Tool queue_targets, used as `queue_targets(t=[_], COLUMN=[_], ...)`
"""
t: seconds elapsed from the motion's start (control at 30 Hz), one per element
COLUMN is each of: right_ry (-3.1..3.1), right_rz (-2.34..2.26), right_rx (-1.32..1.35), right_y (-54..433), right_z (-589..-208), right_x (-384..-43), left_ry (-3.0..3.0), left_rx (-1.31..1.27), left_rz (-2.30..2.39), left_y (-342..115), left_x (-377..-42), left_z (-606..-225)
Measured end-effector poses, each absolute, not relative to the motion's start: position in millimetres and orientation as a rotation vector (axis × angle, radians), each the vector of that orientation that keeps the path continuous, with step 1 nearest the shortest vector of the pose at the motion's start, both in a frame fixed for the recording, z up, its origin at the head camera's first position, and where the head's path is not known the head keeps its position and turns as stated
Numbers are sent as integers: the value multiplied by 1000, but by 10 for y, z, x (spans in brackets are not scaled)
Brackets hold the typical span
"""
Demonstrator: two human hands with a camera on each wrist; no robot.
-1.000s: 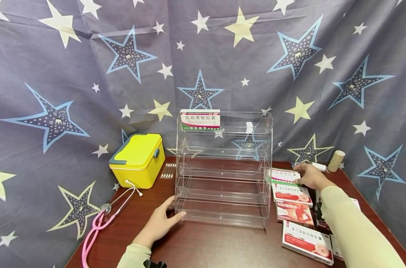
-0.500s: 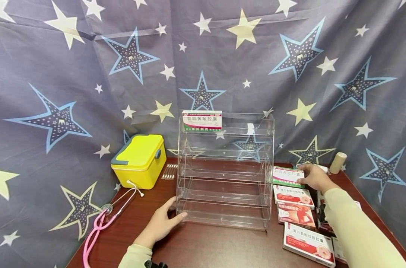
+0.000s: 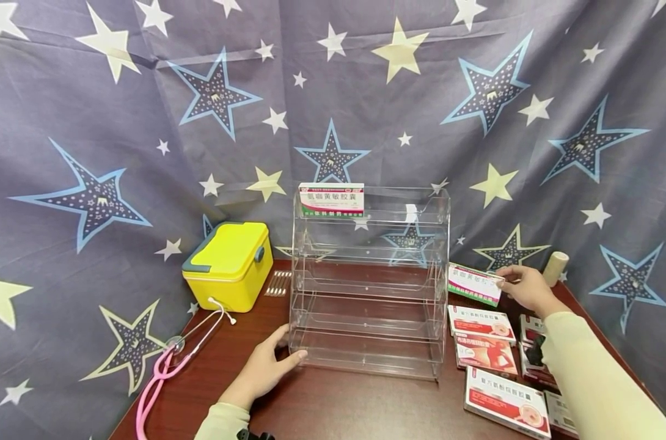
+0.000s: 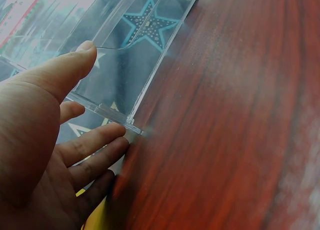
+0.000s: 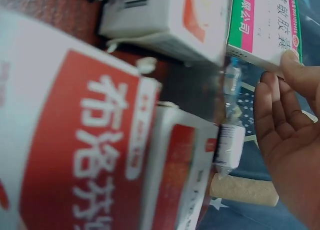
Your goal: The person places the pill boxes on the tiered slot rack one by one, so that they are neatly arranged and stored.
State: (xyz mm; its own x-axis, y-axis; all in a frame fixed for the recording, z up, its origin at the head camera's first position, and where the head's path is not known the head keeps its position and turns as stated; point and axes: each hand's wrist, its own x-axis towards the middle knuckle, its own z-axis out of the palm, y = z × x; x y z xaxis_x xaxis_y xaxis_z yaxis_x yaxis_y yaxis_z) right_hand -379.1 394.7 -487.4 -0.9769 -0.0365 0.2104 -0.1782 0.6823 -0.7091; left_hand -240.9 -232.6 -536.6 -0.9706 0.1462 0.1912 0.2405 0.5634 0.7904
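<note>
My right hand pinches the right end of a white, green and pink medicine box, thumb on top and fingers beneath in the right wrist view. That box is tilted and raised off the table. A clear acrylic tiered display rack stands mid-table, with a matching medicine box upright at the left of its top tier. By the rack's lower left corner is my left hand. Its thumb lies near the front edge and its fairly straight fingers lie along the side, lightly touching or just beside it.
Red-and-white medicine boxes lie in rows on the right of the table. Behind them stands a tan roll. On the left are a yellow case, a pack of cotton swabs and a pink stethoscope. A star-patterned cloth hangs behind.
My right hand has lifted the green-and-white box off the row and tilted it, moving slightly right. The left hand stays by the rack's corner. The head view has shifted a little.
</note>
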Motion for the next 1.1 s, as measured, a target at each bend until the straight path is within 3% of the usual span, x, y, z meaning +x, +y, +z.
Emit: queue_targets(t=[0.33,0.5,0.7,0.9,1.1], right_ry=[-2355,-1941,-1476,-1428,-1782], right_rz=[1343,1705,2038,1997,1549], right_rx=[18,-43,239,474,448], right_y=[3960,3834,3515,3065,2722], right_z=[-4422,-3792,-2922,-2350,-2190], right_x=[-3652,-3562,-3421,-3300,-3371], left_ry=[-2672,-2671,-2682,-2672,-2661], left_rx=[-335,-335,-328,-347,-357], left_rz=[-1418,-1423,-1406,-1390,-1375], left_y=[-2319,-2318,-2315,-2309,-2303], left_x=[-2405,-2407,-2407,-2397,-2399], left_z=[-5377,-5374,-5359,-5347,-5363])
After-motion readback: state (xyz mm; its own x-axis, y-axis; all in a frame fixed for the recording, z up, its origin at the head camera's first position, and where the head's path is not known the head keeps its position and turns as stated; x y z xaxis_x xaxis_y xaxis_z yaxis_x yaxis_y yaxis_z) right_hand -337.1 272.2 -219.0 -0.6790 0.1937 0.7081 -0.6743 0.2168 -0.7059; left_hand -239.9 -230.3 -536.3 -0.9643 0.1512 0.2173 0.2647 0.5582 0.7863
